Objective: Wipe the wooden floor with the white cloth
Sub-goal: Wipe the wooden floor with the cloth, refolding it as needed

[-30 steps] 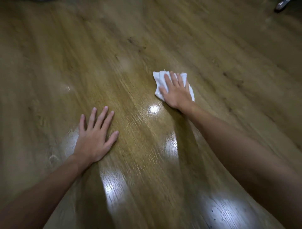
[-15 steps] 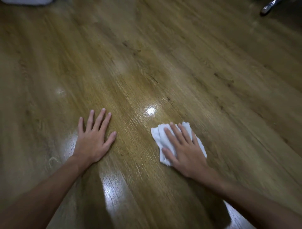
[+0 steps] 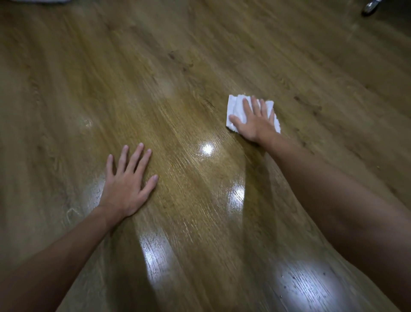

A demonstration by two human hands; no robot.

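A folded white cloth (image 3: 236, 107) lies flat on the glossy wooden floor (image 3: 178, 93), right of centre. My right hand (image 3: 254, 123) presses down on it with fingers spread, covering most of the cloth; its white edges show at the left, top and right. The right arm stretches out from the lower right corner. My left hand (image 3: 126, 184) rests palm down on the bare floor at centre left, fingers apart, holding nothing.
A pale object (image 3: 42, 1) peeks in at the top left edge. A dark metal furniture foot or caster (image 3: 370, 7) stands at the top right corner. Bright light reflections shine on the boards near me.
My right hand pulled the cloth back toward me, then pushed it away again to the far right. The left hand stayed planted on the floor.
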